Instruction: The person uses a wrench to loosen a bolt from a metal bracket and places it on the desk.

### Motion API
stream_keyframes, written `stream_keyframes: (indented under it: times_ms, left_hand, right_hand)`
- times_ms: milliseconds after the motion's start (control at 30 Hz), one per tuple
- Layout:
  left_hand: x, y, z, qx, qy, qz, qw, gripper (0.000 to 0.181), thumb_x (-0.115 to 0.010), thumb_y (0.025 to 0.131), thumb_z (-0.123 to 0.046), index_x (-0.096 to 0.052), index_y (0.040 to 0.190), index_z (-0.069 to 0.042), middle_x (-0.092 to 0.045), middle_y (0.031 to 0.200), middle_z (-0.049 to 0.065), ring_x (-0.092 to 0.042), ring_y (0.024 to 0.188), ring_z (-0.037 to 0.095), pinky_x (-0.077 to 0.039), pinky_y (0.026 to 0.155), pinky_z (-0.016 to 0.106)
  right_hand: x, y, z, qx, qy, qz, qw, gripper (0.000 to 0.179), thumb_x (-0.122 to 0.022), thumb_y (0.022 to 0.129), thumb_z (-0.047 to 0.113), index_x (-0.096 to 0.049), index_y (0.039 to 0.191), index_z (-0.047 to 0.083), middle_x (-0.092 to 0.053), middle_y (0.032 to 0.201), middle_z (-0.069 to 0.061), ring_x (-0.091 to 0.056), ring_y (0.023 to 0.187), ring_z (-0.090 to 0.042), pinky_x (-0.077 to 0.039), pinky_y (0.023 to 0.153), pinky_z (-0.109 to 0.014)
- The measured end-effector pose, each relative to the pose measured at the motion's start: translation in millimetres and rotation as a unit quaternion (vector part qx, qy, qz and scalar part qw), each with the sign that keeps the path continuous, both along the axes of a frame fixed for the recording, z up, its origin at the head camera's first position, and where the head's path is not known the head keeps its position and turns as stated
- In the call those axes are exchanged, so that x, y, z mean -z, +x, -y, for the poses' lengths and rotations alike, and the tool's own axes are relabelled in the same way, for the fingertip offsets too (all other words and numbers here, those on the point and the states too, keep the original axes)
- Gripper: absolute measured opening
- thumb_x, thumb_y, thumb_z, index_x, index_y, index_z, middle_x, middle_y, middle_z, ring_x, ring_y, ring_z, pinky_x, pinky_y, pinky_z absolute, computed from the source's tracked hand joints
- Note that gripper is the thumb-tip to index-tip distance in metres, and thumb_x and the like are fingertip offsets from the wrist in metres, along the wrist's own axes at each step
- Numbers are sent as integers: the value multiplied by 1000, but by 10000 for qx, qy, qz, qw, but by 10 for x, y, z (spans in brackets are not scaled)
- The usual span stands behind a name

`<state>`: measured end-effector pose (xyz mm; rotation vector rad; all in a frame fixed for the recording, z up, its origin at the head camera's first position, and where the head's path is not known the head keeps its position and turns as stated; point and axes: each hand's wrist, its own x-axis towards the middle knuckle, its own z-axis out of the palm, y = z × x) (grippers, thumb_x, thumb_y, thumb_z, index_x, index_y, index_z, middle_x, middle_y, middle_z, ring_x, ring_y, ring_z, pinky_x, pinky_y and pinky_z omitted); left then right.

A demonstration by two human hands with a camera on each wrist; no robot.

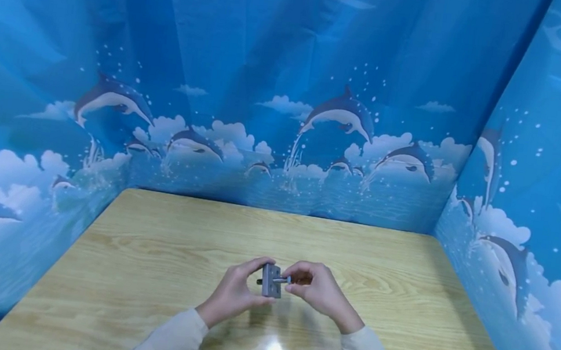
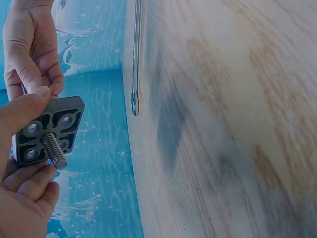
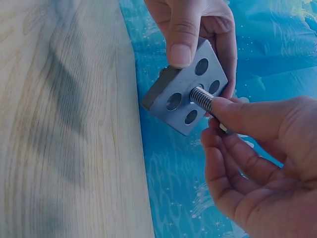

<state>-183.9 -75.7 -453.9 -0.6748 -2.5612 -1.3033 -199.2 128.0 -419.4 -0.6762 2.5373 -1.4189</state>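
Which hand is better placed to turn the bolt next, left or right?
Probably the right hand: it pinches the threaded bolt near one end, while the left hand holds the four-holed grey plate by its edges.

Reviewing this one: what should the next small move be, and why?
Probably a slight turn of the silver threaded metal bolt by the right-hand grip, which pinches one end while the left-hand grip holds the grey square block by its edges. The bolt passes through the block's middle and sticks out both sides; which way to turn is unclear.
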Motion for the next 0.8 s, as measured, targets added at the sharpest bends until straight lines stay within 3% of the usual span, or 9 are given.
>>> stream_keyframes:
  times_ms: [167, 267, 467, 633, 800]
  left_hand:
    - [9, 5, 9, -4, -29, -67, 10000, 75, -82, 57, -22, -48, 124, -21, -55, 121, 2, -52, 110, 18, -43, 95, 35]
    - [13, 12, 13, -15, -15, -76, 10000, 75, -82, 57, -21, -48, 124, -21, -55, 121, 3, -52, 110, 18, -44, 94, 35]
    - [24, 22, 10, 20, 59, -85, 9999, 76, -82, 56, -21, -48, 124, -21, -55, 122, 4, -53, 109, 19, -44, 94, 36]
    - [37, 23, 6, 21, 68, -20, 10000, 76, -82, 57, -22, -48, 124, -22, -54, 122, 3, -52, 110, 19, -43, 94, 35]
    - [43, 15, 9, -8, 58, 30, 10000, 76, -82, 57, -21, -47, 124, -23, -55, 122, 2, -53, 109, 17, -43, 95, 35]
  right_hand:
    - [16, 1, -2, -23, 18, 93, 10000, 28, -67, 78, 21, -62, 104, 11, -63, 94, -1, -58, 83, -14, -52, 72, -24]
    - [38, -4, -6, -13, 160, 17, 9999, 36, -60, 83, 34, -60, 108, 8, -63, 97, -2, -58, 85, -14, -52, 72, -26]
    - [91, -17, -40, 64, 263, 423, 9987, 48, -40, 91, 47, -64, 84, 6, -64, 77, -8, -60, 72, -26, -52, 62, -33]
    - [81, 4, -40, 110, 314, 646, 9974, 43, -48, 87, 47, -66, 82, 9, -62, 69, -5, -59, 67, -28, -53, 57, -39]
    - [45, 16, -38, 234, 406, 223, 9987, 30, -60, 82, 38, -66, 93, 11, -61, 73, 2, -56, 66, -17, -51, 54, -28]
